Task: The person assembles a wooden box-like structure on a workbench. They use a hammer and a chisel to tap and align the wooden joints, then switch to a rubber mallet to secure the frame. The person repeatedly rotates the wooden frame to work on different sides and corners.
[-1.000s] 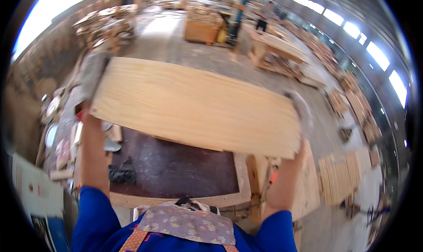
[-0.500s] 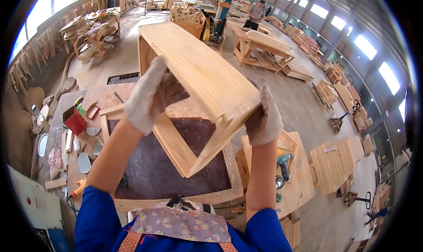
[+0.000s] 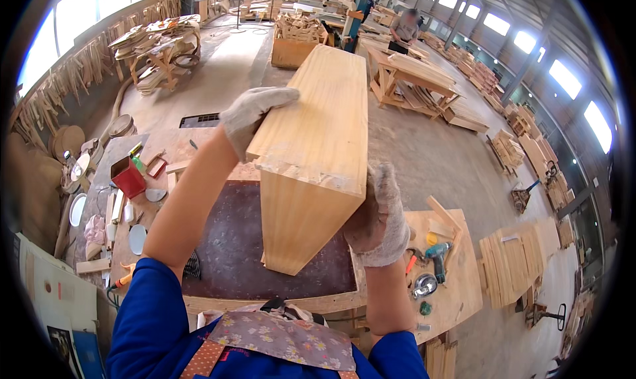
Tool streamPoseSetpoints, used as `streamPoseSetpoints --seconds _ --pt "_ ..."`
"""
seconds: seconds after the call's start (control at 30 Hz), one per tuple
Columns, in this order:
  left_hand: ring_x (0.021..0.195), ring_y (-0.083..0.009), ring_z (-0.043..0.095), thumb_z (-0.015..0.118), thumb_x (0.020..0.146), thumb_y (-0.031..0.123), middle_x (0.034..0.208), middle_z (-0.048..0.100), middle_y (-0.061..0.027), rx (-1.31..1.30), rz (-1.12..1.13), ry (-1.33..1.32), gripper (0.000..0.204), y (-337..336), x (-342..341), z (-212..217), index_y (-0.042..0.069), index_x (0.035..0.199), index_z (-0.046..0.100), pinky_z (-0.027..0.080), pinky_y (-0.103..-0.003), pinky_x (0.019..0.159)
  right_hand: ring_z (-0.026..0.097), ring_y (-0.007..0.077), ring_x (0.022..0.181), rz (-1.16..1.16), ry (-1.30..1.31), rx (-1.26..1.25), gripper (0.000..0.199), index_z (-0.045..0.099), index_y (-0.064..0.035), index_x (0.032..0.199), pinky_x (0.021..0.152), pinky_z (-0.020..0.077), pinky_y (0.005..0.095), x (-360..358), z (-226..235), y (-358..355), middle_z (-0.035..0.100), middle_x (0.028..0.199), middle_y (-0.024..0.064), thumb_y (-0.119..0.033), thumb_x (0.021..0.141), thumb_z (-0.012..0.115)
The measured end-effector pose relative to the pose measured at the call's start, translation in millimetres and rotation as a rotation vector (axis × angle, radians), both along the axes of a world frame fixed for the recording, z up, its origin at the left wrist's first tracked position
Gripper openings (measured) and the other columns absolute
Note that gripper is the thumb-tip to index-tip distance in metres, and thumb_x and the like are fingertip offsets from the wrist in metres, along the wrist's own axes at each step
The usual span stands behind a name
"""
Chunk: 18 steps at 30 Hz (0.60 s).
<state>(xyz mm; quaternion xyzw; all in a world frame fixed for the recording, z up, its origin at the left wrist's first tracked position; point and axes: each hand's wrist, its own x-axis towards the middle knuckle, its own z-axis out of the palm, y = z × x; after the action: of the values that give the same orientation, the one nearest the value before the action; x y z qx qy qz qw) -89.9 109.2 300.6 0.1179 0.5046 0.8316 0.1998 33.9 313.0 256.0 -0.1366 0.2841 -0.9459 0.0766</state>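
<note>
Head view; clock positions are read about the wooden box (image 3: pixel 315 134), with 12 at the top. At 6, nearest, lies a flowered apron bib (image 3: pixel 281 339). The box is at centre, raised in both hands with one end facing the wearer. Left hand (image 3: pixel 258 114): gloved, at 10, gripping the left edge, fingers across the upper face. Right hand (image 3: pixel 381 220): gloved, at 4, gripping the right side by the near end; fingertips hidden. Beneath, from 6 to 8, extends a dark panel (image 3: pixel 228 243) with a light wooden border; contact with the box cannot be determined. A teal drill (image 3: pixel 437 260) rests on a side table (image 3: pixel 450 313) at 4. A white oval dish (image 3: pixel 137 238) lies at 8, a red container (image 3: pixel 128 177) at 9. Beyond the side table: stacked boards (image 3: pixel 513 260), also at 4. Farther off, a wooden crate (image 3: pixel 291 54) stands at 12 and a co-worker (image 3: pixel 405 29) behind a loaded trestle bench (image 3: pixel 414 71) at 1.
</note>
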Motion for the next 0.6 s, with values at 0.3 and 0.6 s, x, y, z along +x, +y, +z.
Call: streamPoseSetpoints --seconds 0.3,0.6 --pt "0.093 -0.0234 0.056 0.077 0.058 0.022 0.105 0.061 -0.0068 -1.032 0.365 1.571 0.045 16.1 107.6 45.0 0.005 0.098 0.066 0.044 -0.036 0.082 0.05 0.0228 0.116 -0.272 0.227 0.549 0.042 0.045 0.0043 0.126 0.098 0.0406 0.0355 -4.5 -10.0 11.4 0.053 0.125 0.0137 -0.026 0.097 0.041" --pt "0.079 -0.0253 0.054 0.073 0.052 0.015 0.082 0.061 -0.0066 -1.021 0.485 1.596 0.034 44.9 113.8 32.9 0.006 0.085 0.068 0.043 -0.036 0.07 0.057 0.0132 0.097 -0.158 0.056 0.539 0.044 0.044 0.0035 0.128 0.083 0.0472 0.0264 7.7 -18.0 35.3 0.06 0.104 0.0086 -0.028 0.097 0.042"
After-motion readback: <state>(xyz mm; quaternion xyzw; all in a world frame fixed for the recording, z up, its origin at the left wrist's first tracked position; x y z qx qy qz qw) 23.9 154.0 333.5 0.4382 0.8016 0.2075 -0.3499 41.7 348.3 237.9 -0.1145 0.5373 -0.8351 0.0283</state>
